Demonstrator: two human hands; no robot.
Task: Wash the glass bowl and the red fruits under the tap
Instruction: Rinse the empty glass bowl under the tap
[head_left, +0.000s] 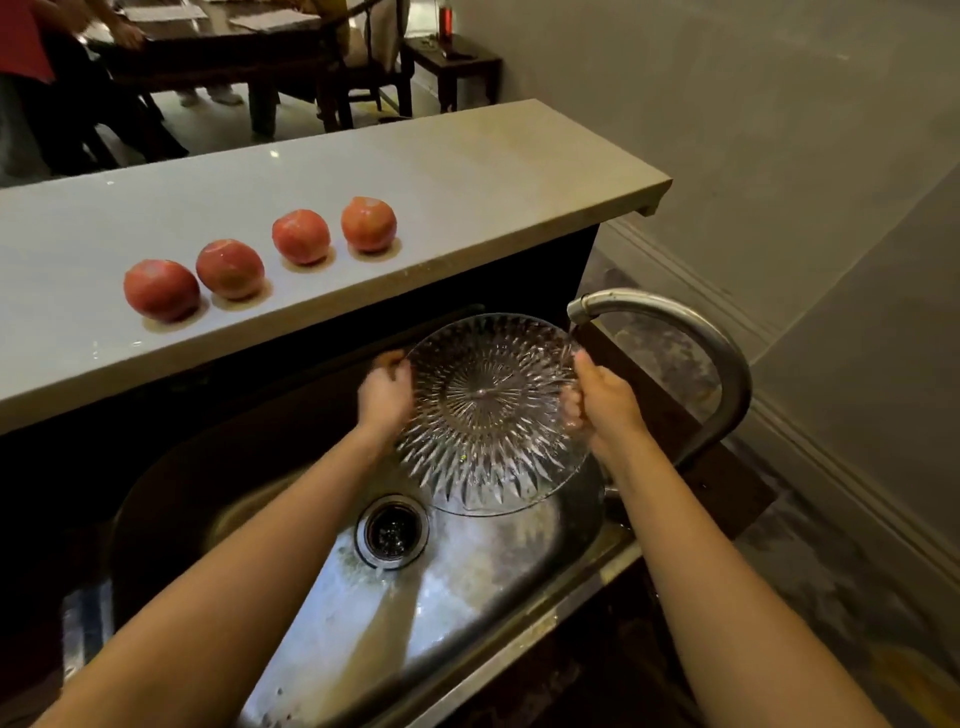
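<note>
- I see four red fruits (260, 258) in a row on the table (467, 171), near its front edge and toward the left; each sits on a wet patch, so I judge them slick, firm and round, best cupped whole in a palm.
- My left hand (385, 392) is closed on the left rim of the glass bowl (488, 410), fingers curled behind the glass and partly hidden by it.
- The bowl is held tilted on edge above the sink (322, 613), over its far right part, with its cut pattern facing me and its lower rim just above the drain (392, 530).
- I judge the bowl stiff, fairly heavy, breakable and slippery when wet; opposite rims are the sensible hold, as both hands have it now.
- My right hand (602, 400) clamps the right rim, thumb up on the near face, fingers behind.
- The tap (675, 332) arches in from the sink's right edge; its spout ends just above the bowl's upper right rim, close to my right thumb. I think a thin stream falls there, though it is hard to make out.
</note>
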